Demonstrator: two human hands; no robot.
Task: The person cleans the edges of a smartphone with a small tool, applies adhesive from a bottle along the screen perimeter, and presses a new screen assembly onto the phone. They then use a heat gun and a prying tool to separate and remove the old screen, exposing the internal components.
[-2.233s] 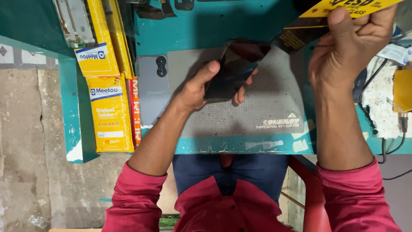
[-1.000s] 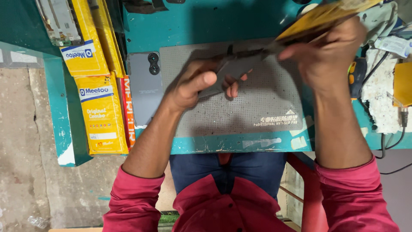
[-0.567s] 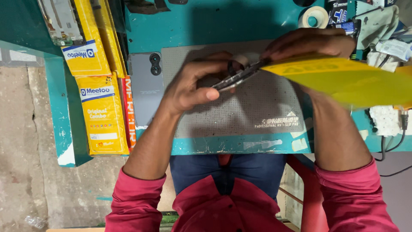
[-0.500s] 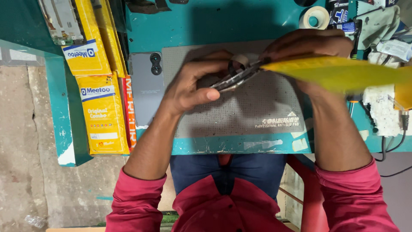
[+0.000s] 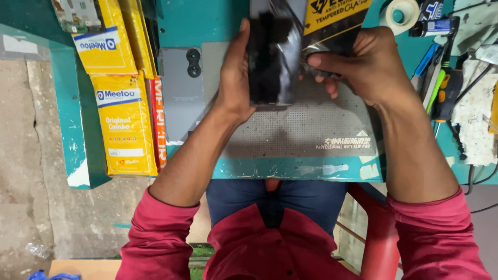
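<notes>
Fingers of the left hand are being wrapped round a dark phone, which is being held upright above the grey mat, while a black-and-yellow packet is being pinched shut-fingered by the right hand just beside it.

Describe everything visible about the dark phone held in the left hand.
The phone is a dark, flat rectangular slab with a glossy face that shows pale reflections; the picture blurs it, so no buttons or ports can be made out. It is held lengthwise away from the person, above the grey perforated mat. The left hand grips its left edge. The right hand holds a black and yellow packet at its right side, apparently overlapping the phone's upper right part.
</notes>
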